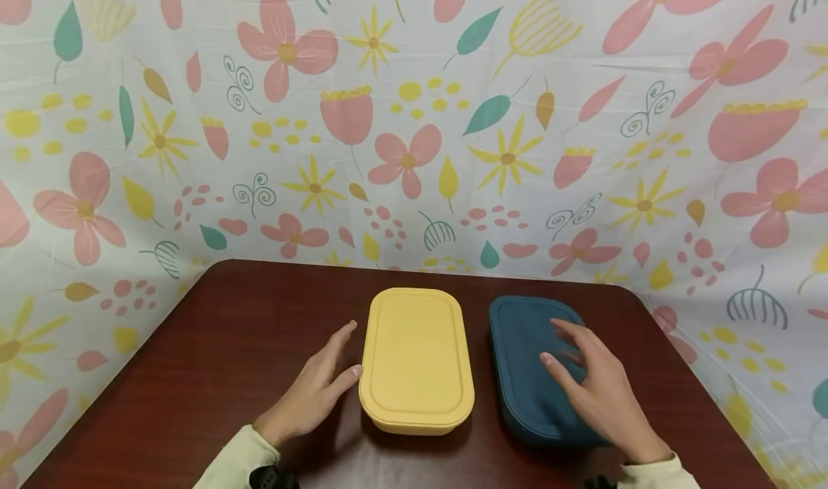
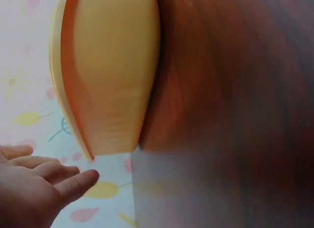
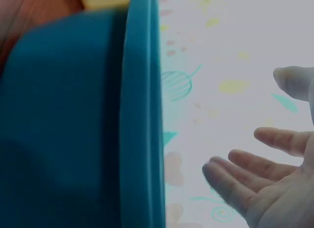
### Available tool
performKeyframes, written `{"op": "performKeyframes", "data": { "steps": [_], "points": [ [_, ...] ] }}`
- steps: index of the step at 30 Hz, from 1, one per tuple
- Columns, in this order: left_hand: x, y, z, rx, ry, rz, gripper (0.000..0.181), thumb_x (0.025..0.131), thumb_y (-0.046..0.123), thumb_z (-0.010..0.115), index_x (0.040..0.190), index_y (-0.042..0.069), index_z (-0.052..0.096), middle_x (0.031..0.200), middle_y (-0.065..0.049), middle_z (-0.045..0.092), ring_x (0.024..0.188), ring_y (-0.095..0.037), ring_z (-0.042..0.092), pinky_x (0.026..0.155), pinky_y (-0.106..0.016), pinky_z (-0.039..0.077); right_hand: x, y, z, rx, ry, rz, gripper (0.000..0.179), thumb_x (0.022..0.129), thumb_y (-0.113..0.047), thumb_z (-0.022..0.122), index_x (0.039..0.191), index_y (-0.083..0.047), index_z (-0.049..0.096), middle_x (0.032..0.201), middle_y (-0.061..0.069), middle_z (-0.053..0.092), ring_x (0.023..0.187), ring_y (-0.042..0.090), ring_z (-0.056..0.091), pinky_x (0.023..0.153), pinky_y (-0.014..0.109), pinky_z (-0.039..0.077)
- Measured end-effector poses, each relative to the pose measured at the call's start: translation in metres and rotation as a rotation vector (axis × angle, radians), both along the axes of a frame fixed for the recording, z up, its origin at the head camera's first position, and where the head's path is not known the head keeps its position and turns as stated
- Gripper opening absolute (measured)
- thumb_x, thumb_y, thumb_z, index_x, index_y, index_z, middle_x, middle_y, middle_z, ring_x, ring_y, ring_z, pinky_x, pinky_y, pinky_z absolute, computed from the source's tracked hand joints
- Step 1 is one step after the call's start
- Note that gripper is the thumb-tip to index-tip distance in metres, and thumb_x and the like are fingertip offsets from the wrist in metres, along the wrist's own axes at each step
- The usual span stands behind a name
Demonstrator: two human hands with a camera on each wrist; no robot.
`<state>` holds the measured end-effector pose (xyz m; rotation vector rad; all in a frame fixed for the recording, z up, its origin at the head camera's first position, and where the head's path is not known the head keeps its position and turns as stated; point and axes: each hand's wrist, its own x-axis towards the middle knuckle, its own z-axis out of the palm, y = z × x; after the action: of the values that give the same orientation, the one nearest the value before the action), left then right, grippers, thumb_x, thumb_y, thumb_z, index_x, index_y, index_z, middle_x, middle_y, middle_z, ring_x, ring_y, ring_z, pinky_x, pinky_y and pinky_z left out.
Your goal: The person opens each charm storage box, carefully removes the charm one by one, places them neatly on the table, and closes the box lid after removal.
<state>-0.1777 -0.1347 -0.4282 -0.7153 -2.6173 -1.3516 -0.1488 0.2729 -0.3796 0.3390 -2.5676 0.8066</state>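
Observation:
A yellow lidded box [image 1: 417, 352], rectangular with rounded corners, sits on the table in the head view. My left hand [image 1: 313, 388] is at its left side, fingers extended and thumb tip right at the lid's edge. To the right stands a dark blue lidded box [image 1: 527, 359] of similar shape. Over its right part hovers my right hand [image 1: 601, 388], fingers spread and thumb apart, holding nothing. From the left wrist, the yellow box's side wall [image 2: 113, 75] shows beyond the fingers [image 2: 73, 186]. In the right wrist view the blue box's lid rim [image 3: 142, 115] stands left of the spread fingers [image 3: 235, 184].
Both boxes rest on a dark reddish-brown wooden table [image 1: 259, 316] with rounded far corners. A white cloth [image 1: 414, 65] printed with flowers and leaves hangs behind it and down both sides. Between the two boxes runs a narrow strip of tabletop.

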Motion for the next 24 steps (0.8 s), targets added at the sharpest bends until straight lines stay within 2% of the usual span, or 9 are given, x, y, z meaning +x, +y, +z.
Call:
{"op": "performKeyframes", "data": {
  "steps": [2, 4, 6, 10, 13, 15, 20, 24],
  "points": [
    [0.002, 0.002, -0.001, 0.04, -0.038, -0.003, 0.065, 0.104, 0.026, 0.052, 0.16, 0.008, 0.023, 0.164, -0.016, 0.03, 0.146, -0.039, 0.04, 0.116, -0.057, 0.037, 0.0, -0.002, 0.0, -0.058, -0.015, 0.027, 0.051, 0.099, -0.023, 0.065, 0.146, -0.012, 0.049, 0.138, 0.014, 0.059, 0.118, 0.006, 0.064, 0.086, 0.023, 0.06],
    [0.003, 0.004, -0.001, 0.067, -0.076, -0.002, 0.065, 0.104, 0.025, 0.052, 0.16, 0.008, 0.023, 0.164, -0.017, 0.03, 0.146, -0.039, 0.041, 0.117, -0.055, 0.036, 0.001, -0.004, 0.001, -0.121, -0.024, 0.054, 0.049, 0.1, -0.02, 0.064, 0.146, -0.014, 0.049, 0.138, 0.014, 0.061, 0.118, -0.011, 0.057, 0.086, 0.009, 0.053],
    [0.004, 0.006, -0.001, 0.083, -0.112, -0.002, 0.066, 0.103, 0.025, 0.052, 0.16, 0.008, 0.023, 0.165, -0.016, 0.029, 0.147, -0.038, 0.039, 0.118, -0.053, 0.035, 0.001, -0.006, 0.001, -0.174, -0.032, 0.077, 0.048, 0.1, -0.019, 0.062, 0.147, -0.016, 0.049, 0.138, 0.012, 0.062, 0.117, -0.021, 0.05, 0.085, 0.002, 0.048],
    [0.003, 0.007, -0.003, 0.106, -0.137, -0.006, 0.064, 0.103, 0.024, 0.052, 0.16, 0.01, 0.025, 0.164, -0.017, 0.03, 0.149, -0.037, 0.036, 0.119, -0.054, 0.033, -0.001, -0.009, 0.001, -0.257, -0.071, 0.131, 0.046, 0.102, -0.016, 0.058, 0.147, -0.018, 0.048, 0.138, -0.004, 0.059, 0.116, -0.017, 0.056, 0.084, 0.007, 0.052],
    [0.003, 0.007, -0.006, 0.134, -0.118, -0.024, 0.062, 0.104, 0.022, 0.051, 0.159, 0.007, 0.026, 0.163, -0.02, 0.031, 0.148, -0.041, 0.036, 0.117, -0.056, 0.034, -0.002, -0.012, 0.001, -0.345, -0.154, 0.195, 0.044, 0.105, -0.017, 0.054, 0.148, -0.014, 0.045, 0.136, -0.014, 0.055, 0.115, -0.012, 0.06, 0.086, 0.016, 0.057],
    [0.003, 0.007, -0.008, 0.16, -0.115, -0.037, 0.061, 0.104, 0.021, 0.05, 0.158, 0.005, 0.026, 0.163, -0.021, 0.031, 0.147, -0.042, 0.036, 0.117, -0.053, 0.036, -0.003, -0.015, 0.0, -0.401, -0.216, 0.235, 0.044, 0.106, -0.018, 0.051, 0.149, -0.011, 0.043, 0.138, -0.009, 0.054, 0.115, -0.01, 0.061, 0.087, 0.02, 0.059],
    [0.004, 0.008, -0.011, 0.22, -0.159, -0.074, 0.061, 0.105, 0.021, 0.048, 0.158, 0.003, 0.024, 0.164, -0.022, 0.028, 0.148, -0.043, 0.033, 0.119, -0.039, 0.034, -0.002, -0.023, -0.002, -0.464, -0.299, 0.264, 0.046, 0.106, -0.021, 0.051, 0.149, -0.008, 0.041, 0.146, 0.021, 0.049, 0.117, -0.009, 0.061, 0.089, 0.024, 0.06],
    [0.004, 0.009, -0.012, 0.216, -0.188, -0.098, 0.062, 0.105, 0.022, 0.048, 0.159, 0.004, 0.022, 0.164, -0.023, 0.026, 0.149, -0.042, 0.032, 0.119, -0.037, 0.034, -0.002, -0.028, -0.003, -0.467, -0.32, 0.252, 0.047, 0.105, -0.023, 0.053, 0.149, -0.009, 0.042, 0.147, 0.023, 0.049, 0.116, -0.008, 0.061, 0.09, 0.025, 0.06]
  ]
}}
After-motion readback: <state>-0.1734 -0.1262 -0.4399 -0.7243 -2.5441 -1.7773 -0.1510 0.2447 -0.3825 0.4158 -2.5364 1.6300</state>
